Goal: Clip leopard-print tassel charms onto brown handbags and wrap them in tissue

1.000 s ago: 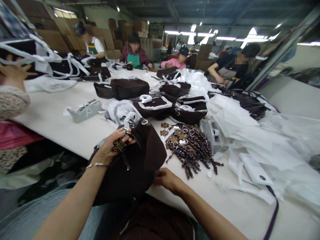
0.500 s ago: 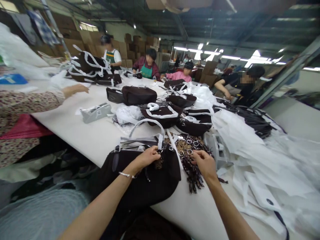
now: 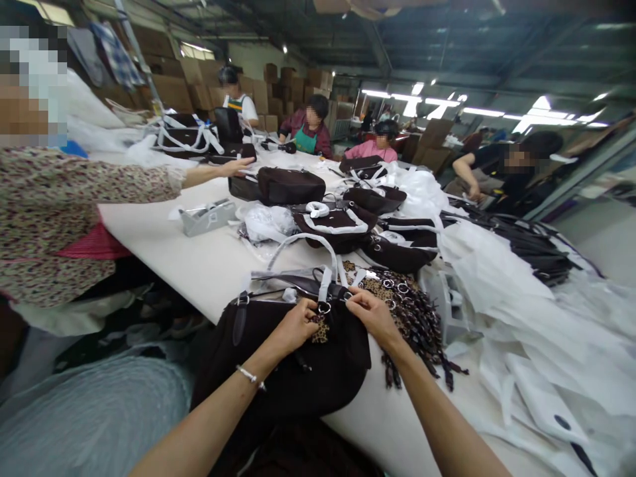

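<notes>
A dark brown handbag [image 3: 288, 364] stands at the near table edge, its white-wrapped handle [image 3: 308, 240] arching up behind. My left hand [image 3: 301, 322] has its fingers closed at a leopard-print piece [image 3: 320, 331] hanging under a metal ring [image 3: 324, 307] on the bag's front. With thumb and fingers pinched together, my right hand [image 3: 368, 313] is at the bag's upper right, by a small metal ring; what it grips is too small to tell. Behind and right of it lies a pile of fringed leopard-print pieces [image 3: 412, 311] with rings.
Other dark bags [image 3: 293, 185] lie farther back, and a grey tape dispenser [image 3: 209, 217] sits at the left. White wrapping sheets [image 3: 527, 311] cover the right side. A person's arm [image 3: 149, 182] reaches in from the left; several people work beyond.
My right hand has moved left from the leopard-print pile to the bag's upper edge. The person at the left has reached farther across to a dark bag. The view has shifted somewhat.
</notes>
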A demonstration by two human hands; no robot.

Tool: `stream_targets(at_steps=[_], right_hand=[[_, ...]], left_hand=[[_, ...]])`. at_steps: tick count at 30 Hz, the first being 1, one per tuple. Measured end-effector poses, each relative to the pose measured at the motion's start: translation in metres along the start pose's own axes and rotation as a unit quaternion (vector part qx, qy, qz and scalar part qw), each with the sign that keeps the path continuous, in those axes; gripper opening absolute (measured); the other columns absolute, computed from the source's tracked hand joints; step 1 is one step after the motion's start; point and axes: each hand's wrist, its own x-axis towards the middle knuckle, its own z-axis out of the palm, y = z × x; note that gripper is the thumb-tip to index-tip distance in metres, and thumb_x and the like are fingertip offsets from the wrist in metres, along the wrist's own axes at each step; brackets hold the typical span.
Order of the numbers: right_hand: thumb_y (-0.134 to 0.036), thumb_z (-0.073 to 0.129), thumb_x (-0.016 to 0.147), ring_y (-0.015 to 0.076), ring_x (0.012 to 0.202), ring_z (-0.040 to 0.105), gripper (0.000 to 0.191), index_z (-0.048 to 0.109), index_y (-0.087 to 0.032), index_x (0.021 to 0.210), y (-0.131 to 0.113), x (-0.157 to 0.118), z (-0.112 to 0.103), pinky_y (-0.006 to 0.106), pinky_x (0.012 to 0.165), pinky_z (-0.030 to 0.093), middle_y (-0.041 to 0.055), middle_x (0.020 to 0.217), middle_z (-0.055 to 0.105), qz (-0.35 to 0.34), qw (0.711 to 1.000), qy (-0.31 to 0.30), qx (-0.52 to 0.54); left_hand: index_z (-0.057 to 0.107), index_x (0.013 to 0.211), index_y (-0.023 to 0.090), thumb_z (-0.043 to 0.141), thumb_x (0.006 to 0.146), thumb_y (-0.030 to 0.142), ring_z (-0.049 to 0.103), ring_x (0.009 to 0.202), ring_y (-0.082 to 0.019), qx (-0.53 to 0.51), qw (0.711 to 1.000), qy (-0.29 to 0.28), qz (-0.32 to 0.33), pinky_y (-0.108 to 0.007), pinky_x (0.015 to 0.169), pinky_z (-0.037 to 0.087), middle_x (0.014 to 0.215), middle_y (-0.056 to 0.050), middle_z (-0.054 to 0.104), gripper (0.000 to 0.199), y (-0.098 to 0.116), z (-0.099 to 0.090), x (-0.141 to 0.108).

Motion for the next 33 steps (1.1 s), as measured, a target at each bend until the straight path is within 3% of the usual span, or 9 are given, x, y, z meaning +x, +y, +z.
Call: stream_targets(at_steps=[4,8,11,14,17,20,23,29,33], right_hand=[[-0.035,0.064,0.077,0.0275,0.127,0.051,0.017,0.069,-0.019,0.071,0.004,-0.016,0.01,0.043,0.113,0.027,0.0129,0.136,0.057,0.009,0.999,-0.007,-0.042],[-0.033,0.063,0.079,0.0279,0.127,0.051,0.017,0.068,-0.02,0.07,0.004,-0.058,0.01,0.044,0.111,0.03,0.0116,0.136,0.057,0.052,0.997,-0.008,-0.049],[-0.033,0.062,0.082,0.028,0.124,0.053,0.018,0.068,-0.021,0.069,-0.006,-0.09,0.006,0.04,0.095,0.046,0.0103,0.134,0.058,0.058,0.996,-0.027,-0.065],[-0.033,0.06,0.086,0.026,0.109,0.061,0.019,0.069,-0.021,0.074,-0.027,-0.108,0.004,0.033,0.073,0.051,0.0109,0.129,0.06,0.021,0.993,0.005,-0.112],[-0.03,0.059,0.088,0.0226,0.1,0.063,0.015,0.069,-0.022,0.08,-0.049,-0.109,0.008,0.033,0.08,0.05,0.0096,0.119,0.064,-0.042,0.99,0.044,-0.125],[-0.026,0.059,0.089,0.0202,0.097,0.064,0.013,0.068,-0.022,0.082,-0.061,-0.101,0.016,0.033,0.087,0.048,0.0072,0.109,0.068,-0.083,0.991,0.027,-0.106],[-0.022,0.059,0.089,0.0187,0.093,0.065,0.013,0.068,-0.021,0.08,-0.057,-0.091,0.024,0.03,0.081,0.049,0.0057,0.102,0.069,-0.079,0.992,-0.003,-0.103],[-0.018,0.058,0.087,0.018,0.085,0.063,0.014,0.069,-0.02,0.079,-0.036,-0.081,0.025,0.029,0.077,0.047,0.004,0.091,0.07,-0.065,0.988,-0.018,-0.141],[-0.016,0.058,0.086,0.0169,0.078,0.062,0.015,0.069,-0.02,0.077,-0.032,-0.073,0.023,0.028,0.075,0.045,0.0025,0.081,0.067,-0.057,0.983,-0.031,-0.173]], left_hand=[[0.056,0.104,0.015,0.058,0.071,0.01,0.059,0.072,-0.015,-0.007,1.0,-0.019,-0.009,-0.025,0.062,0.044,0.086,-0.003,0.063,0.033,0.002,-0.006,-0.008],[0.06,0.097,0.015,0.056,0.072,0.012,0.056,0.065,-0.012,-0.027,0.996,-0.076,-0.031,-0.024,0.059,0.045,0.079,0.0,0.06,0.026,0.008,-0.014,-0.023],[0.059,0.095,0.015,0.053,0.078,0.022,0.056,0.063,-0.012,-0.074,0.985,-0.133,-0.083,-0.024,0.058,0.047,0.078,0.0,0.058,0.019,0.012,-0.019,-0.037],[0.057,0.094,0.015,0.051,0.08,0.026,0.058,0.064,-0.012,-0.092,0.979,-0.137,-0.121,-0.023,0.055,0.046,0.082,-0.002,0.06,0.019,0.013,-0.019,-0.048],[0.058,0.097,0.014,0.054,0.08,0.027,0.057,0.068,-0.013,-0.102,0.98,-0.133,-0.108,-0.024,0.058,0.046,0.083,-0.002,0.059,0.022,0.011,-0.016,-0.055],[0.059,0.097,0.014,0.056,0.078,0.023,0.055,0.074,-0.013,-0.107,0.983,-0.12,-0.092,-0.025,0.065,0.046,0.084,-0.001,0.059,0.022,0.009,-0.013,-0.059],[0.061,0.094,0.015,0.055,0.08,0.023,0.053,0.073,-0.012,-0.075,0.988,-0.107,-0.079,-0.024,0.069,0.042,0.081,0.0,0.059,0.017,0.005,-0.01,-0.061],[0.059,0.085,0.015,0.061,0.08,0.033,0.05,0.065,-0.012,-0.004,0.995,-0.062,-0.074,-0.024,0.062,0.038,0.073,0.001,0.059,0.019,-0.005,0.001,-0.057],[0.062,0.094,0.015,0.059,0.081,0.03,0.05,0.063,-0.013,0.035,0.996,-0.04,-0.067,-0.024,0.058,0.037,0.071,0.001,0.058,0.02,-0.006,0.006,-0.053]])
